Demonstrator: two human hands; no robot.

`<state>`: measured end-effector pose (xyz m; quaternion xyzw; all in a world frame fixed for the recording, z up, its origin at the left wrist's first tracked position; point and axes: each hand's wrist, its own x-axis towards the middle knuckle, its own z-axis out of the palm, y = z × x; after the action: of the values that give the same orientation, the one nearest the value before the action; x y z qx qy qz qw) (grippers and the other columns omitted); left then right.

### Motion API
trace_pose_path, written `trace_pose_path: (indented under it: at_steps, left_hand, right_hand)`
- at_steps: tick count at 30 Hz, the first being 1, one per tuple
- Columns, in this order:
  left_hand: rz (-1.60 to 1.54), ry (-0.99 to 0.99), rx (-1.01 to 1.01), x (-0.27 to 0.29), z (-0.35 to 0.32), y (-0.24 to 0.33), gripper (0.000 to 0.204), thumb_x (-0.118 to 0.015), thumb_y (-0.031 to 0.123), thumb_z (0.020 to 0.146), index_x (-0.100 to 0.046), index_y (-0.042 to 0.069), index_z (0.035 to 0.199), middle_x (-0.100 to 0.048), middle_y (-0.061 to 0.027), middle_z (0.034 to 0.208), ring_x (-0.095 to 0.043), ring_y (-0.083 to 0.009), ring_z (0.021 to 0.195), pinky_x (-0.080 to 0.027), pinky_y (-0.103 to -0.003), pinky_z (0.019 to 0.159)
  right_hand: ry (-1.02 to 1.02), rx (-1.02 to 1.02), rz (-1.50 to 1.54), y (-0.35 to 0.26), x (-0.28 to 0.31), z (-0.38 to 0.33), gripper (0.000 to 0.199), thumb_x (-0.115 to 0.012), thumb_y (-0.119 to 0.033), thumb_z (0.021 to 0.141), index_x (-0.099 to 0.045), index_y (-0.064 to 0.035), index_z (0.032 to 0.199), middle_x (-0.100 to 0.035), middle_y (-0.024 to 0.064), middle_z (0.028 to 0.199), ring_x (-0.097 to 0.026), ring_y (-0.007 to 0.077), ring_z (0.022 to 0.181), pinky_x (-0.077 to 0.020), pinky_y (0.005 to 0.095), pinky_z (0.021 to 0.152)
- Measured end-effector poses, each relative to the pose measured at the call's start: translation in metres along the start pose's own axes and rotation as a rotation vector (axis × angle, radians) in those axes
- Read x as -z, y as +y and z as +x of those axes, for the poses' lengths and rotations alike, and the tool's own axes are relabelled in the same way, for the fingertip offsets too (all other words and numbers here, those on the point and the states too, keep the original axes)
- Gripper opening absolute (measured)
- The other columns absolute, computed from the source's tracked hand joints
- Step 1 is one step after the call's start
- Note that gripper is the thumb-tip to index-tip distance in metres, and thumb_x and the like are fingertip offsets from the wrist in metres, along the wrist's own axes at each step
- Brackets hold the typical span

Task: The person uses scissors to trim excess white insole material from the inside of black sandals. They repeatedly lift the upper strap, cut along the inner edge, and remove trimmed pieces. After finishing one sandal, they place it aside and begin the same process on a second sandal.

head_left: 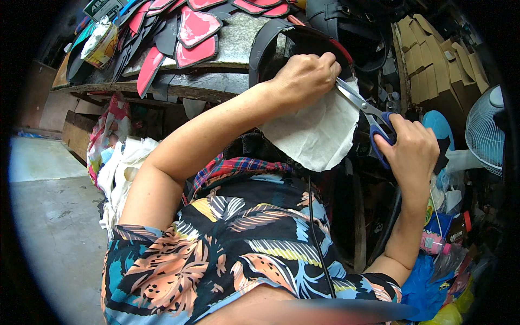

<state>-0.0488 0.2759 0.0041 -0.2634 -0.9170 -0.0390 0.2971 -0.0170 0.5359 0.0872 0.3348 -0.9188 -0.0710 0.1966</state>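
My left hand [306, 81] is closed, fingers curled at the top edge of a piece of white cloth [317, 132] that hangs down with a ragged lower edge. Right behind that hand stands a curved black band [262, 51] with red along its right edge; whether the cloth is joined to it is hidden. In my right hand [409, 143] is a pair of scissors [360, 102] with blue handles, thumb and fingers in the loops. Its blades point up and left, their tips close to my left fingers at the cloth's upper right edge.
Red-and-black padded pieces [197, 27] lie piled on a worn workbench [238, 40] beside a patterned tub [103, 46]. Folded brown cardboard [439, 59] is stacked at right, above a white fan [485, 130]. Bottles and plastic bags [425, 287] crowd the lower right; white scraps [130, 162] hang at left.
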Motion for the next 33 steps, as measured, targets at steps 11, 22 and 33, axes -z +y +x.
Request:
trace_pose_path:
  at_steps: [11,22,33]
  left_hand:
    - [-0.376,0.192,0.268,0.001,0.003,-0.021,0.012,-0.063,0.007,0.089,-0.059,0.005,0.1,-0.06,-0.0145,0.092,-0.065,-0.0371,0.082,-0.054,-0.044,0.07]
    - [-0.58,-0.207,-0.171,0.08,-0.023,0.047,0.047,-0.067,0.045,0.09,-0.062,0.0,0.104,-0.059,-0.0209,0.115,-0.058,-0.0383,0.113,-0.048,-0.048,0.094]
    - [-1.006,-0.555,-0.224,0.091,-0.052,0.04,0.047,-0.07,0.043,0.088,-0.068,0.008,0.118,-0.058,-0.016,0.136,-0.052,-0.0388,0.13,-0.037,-0.053,0.114]
  right_hand:
    - [0.021,-0.029,-0.039,0.002,0.014,0.0,0.034,-0.087,-0.03,0.068,-0.071,-0.0119,0.092,-0.068,0.0073,0.072,-0.065,0.0247,0.068,-0.0473,0.0374,0.066]
    - [0.031,-0.102,-0.001,0.004,0.005,-0.002,0.034,-0.086,-0.03,0.07,-0.073,-0.0123,0.096,-0.07,0.0088,0.076,-0.066,0.0283,0.07,-0.0504,0.0396,0.067]
    - [-0.006,-0.148,0.024,0.001,-0.002,-0.004,0.037,-0.086,-0.032,0.071,-0.073,-0.0133,0.101,-0.069,0.0095,0.078,-0.066,0.0303,0.071,-0.051,0.041,0.067]
